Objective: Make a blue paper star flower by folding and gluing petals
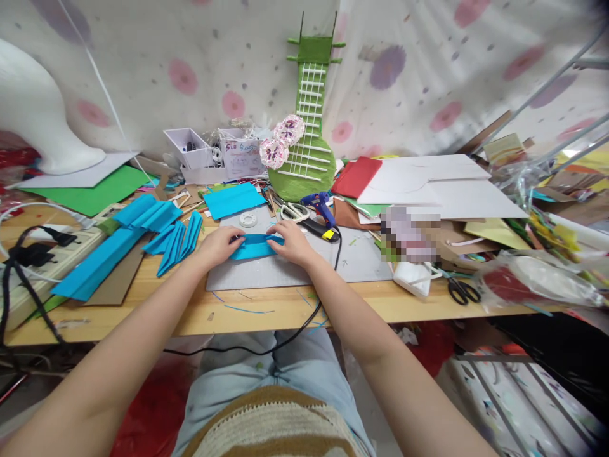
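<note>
A strip of blue paper (255, 249) with a folded upper edge lies over the grey board (285, 273) in front of me. My left hand (222, 245) pinches its left end between thumb and fingers. At the other end, my right hand (291, 241) has its thumb and fingers closed on the same strip. Just beyond it are a round white disc (248, 219) and a flat blue sheet (234, 200). Several pleated blue paper pieces (177, 241) lie to the left.
Right of the board's middle sit a blue glue gun (321, 206), scissors (294, 212) and a black-and-yellow cutter (320, 228). A green paper guitar shape (304, 168) leans at the back. A power strip (28, 279) lines the left edge; black scissors (463, 292) lie right.
</note>
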`<state>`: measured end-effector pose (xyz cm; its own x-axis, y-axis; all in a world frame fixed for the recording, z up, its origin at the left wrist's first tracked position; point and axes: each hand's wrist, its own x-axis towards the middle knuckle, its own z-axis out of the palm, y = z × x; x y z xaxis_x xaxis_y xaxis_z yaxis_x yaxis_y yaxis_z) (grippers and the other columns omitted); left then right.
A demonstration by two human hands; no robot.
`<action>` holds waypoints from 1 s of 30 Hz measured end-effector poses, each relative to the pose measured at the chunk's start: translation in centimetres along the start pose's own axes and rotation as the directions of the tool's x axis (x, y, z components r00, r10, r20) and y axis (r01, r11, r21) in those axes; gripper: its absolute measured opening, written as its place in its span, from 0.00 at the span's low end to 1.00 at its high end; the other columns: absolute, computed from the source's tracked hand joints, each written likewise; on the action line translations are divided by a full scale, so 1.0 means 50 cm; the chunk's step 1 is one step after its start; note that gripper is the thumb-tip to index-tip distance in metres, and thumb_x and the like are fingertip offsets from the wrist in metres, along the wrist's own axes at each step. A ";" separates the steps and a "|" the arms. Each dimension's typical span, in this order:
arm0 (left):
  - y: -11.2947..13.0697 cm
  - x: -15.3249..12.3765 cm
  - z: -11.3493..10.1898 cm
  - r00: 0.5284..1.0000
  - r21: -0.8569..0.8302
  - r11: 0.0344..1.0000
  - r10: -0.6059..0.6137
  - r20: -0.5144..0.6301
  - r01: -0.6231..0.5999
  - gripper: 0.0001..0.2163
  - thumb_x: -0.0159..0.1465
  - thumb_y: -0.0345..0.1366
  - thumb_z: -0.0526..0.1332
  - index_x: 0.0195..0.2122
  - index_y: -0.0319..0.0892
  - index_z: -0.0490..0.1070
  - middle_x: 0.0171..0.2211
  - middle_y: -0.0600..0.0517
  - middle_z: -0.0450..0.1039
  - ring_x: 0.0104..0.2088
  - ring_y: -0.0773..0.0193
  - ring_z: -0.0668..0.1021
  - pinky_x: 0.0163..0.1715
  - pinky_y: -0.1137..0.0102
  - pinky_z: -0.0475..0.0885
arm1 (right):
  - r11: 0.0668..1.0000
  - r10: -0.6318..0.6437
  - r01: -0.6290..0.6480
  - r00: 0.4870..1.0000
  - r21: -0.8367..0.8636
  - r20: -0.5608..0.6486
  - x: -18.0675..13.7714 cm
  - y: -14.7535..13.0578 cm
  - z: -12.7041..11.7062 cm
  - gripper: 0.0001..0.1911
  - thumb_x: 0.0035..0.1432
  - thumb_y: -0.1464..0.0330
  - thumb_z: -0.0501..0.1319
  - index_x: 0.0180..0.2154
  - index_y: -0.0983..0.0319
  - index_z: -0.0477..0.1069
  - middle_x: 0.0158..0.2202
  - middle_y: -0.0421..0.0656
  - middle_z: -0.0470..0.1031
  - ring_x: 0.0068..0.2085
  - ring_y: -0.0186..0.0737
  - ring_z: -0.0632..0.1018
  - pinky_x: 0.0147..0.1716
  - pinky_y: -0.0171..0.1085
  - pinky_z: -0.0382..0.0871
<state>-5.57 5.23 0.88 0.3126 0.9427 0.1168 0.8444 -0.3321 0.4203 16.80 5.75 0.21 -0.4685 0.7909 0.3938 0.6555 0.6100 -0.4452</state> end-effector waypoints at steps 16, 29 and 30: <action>0.009 -0.031 0.035 0.912 -0.454 0.881 -0.289 -0.293 0.133 0.13 0.52 0.38 0.59 0.40 0.42 0.66 0.29 0.53 0.70 0.29 0.67 0.73 0.30 0.72 0.68 | 0.966 -0.178 0.219 0.950 -0.140 0.256 0.018 -0.035 -0.032 0.08 0.51 0.76 0.58 0.32 0.62 0.74 0.35 0.45 0.69 0.41 0.41 0.65 0.41 0.39 0.57; 0.034 -0.066 -0.028 0.995 -0.473 0.880 0.001 0.100 0.047 0.21 0.55 0.38 0.57 0.52 0.42 0.62 0.28 0.54 0.71 0.25 0.67 0.73 0.22 0.73 0.66 | 0.882 -0.382 0.415 0.907 -0.223 0.178 0.159 -0.029 -0.045 0.13 0.58 0.76 0.52 0.29 0.62 0.74 0.44 0.48 0.69 0.46 0.44 0.63 0.45 0.42 0.57; 0.027 -0.057 -0.025 1.000 -0.371 0.929 -0.007 0.001 0.007 0.18 0.56 0.36 0.56 0.48 0.43 0.65 0.30 0.53 0.70 0.27 0.66 0.73 0.25 0.72 0.67 | 0.894 -0.373 0.399 0.915 -0.204 0.154 0.159 -0.025 -0.043 0.13 0.57 0.77 0.52 0.30 0.62 0.74 0.45 0.47 0.69 0.47 0.44 0.63 0.46 0.42 0.57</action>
<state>-5.87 2.12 2.26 0.3070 0.9450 0.1129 0.6249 -0.2896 0.7250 13.52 11.19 5.61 -0.7646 0.5033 0.4026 0.5198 0.8509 -0.0765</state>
